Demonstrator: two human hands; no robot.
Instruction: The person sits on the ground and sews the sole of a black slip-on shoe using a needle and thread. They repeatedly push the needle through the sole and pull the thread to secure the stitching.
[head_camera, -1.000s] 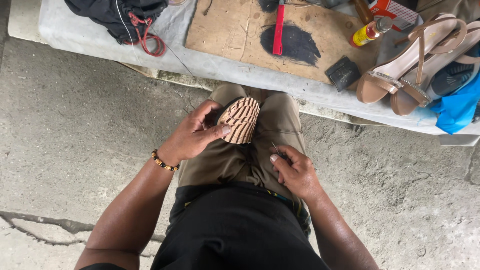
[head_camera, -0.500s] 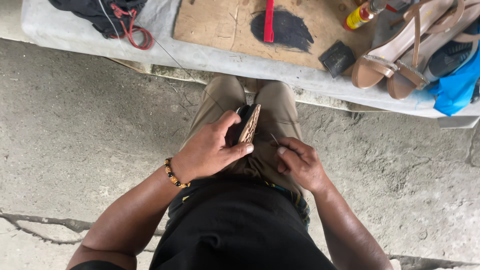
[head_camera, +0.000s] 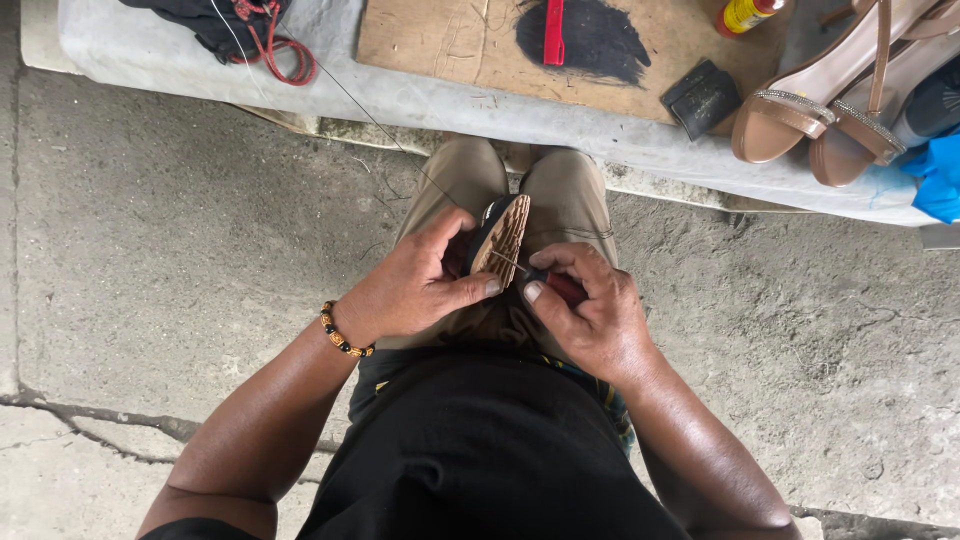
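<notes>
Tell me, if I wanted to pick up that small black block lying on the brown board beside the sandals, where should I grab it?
Probably across its two longer sides, coming straight down from above. The black block lies flat and slightly turned on the corner of the brown board, with its top face open. Its right end sits close to the tan sandals, so pinching the long sides keeps fingers clear of them.
</notes>
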